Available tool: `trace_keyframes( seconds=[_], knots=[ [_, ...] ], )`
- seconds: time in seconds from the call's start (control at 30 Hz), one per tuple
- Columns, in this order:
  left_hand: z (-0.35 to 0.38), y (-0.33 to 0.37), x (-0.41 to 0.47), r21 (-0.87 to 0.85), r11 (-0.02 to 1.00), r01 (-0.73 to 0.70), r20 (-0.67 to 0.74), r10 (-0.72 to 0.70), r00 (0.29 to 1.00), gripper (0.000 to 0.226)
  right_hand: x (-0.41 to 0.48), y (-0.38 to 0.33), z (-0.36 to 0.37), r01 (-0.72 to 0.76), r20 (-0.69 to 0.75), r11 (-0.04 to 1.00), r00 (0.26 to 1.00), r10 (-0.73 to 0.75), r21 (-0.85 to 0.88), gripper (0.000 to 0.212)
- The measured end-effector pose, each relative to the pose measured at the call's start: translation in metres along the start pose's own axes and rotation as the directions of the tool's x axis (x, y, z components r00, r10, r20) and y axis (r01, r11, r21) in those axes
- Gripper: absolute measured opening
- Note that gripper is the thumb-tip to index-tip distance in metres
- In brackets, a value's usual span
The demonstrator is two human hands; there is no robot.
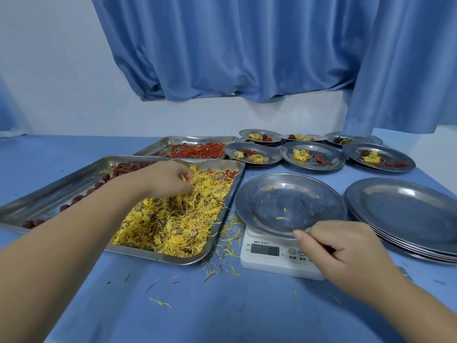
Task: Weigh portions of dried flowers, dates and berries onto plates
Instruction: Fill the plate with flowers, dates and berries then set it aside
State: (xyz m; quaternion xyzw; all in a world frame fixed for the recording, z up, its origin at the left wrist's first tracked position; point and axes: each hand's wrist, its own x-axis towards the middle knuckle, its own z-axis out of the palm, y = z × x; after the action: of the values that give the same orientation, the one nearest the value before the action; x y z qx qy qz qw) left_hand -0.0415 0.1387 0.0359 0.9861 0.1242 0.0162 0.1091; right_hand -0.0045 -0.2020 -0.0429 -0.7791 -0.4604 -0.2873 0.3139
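Left hand (170,179) pinched wispy yellow dried flowers (173,224) in a rectangular steel tray (158,254); right hand (346,253) apparently gripped the rim of a round steel plate (284,201) on a white scale (262,263).

Trays (153,254) and plates (309,191): bare metal, reflective, the plates duller and scuffed. Scale (267,266) body is smooth white plastic. Table cover (197,313) is matt blue cloth; curtain (247,45) is blue fabric with a slight sheen.
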Motion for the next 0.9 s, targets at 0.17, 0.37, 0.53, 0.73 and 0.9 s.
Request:
trace_keyframes(
  seconds=[0.17, 0.37, 0.53, 0.73, 0.9],
  knots=[
    [-0.013, -0.012, 0.001, 0.038, 0.999, 0.021, 0.016, -0.022, 1.000, 0.034, 0.000, 0.001, 0.001, -0.014, 0.014, 1.000, 1.000, 0.014, -0.004, 0.049],
    [-0.015, -0.022, 0.001, -0.089, 0.996, 0.005, -0.065, -0.011, 0.998, 0.052, 0.000, 0.002, 0.004, -0.011, 0.033, 1.000, 0.999, 0.012, -0.006, 0.049],
    [-0.003, -0.043, 0.017, -0.029, 1.000, 0.011, -0.100, -0.014, 0.995, 0.027, 0.002, 0.004, 0.006, -0.015, 0.044, 1.000, 0.999, 0.015, -0.012, 0.048],
    [0.018, -0.051, 0.028, 0.002, 1.000, 0.020, 0.057, -0.020, 0.998, 0.049, 0.003, 0.004, 0.007, -0.014, 0.065, 1.000, 0.998, 0.015, -0.011, 0.048],
    [0.024, -0.043, 0.038, 0.132, 0.991, -0.021, 0.080, 0.010, 0.997, 0.047, 0.004, 0.004, 0.007, -0.006, 0.069, 1.000, 0.998, 0.007, -0.012, 0.048]
  ],
)
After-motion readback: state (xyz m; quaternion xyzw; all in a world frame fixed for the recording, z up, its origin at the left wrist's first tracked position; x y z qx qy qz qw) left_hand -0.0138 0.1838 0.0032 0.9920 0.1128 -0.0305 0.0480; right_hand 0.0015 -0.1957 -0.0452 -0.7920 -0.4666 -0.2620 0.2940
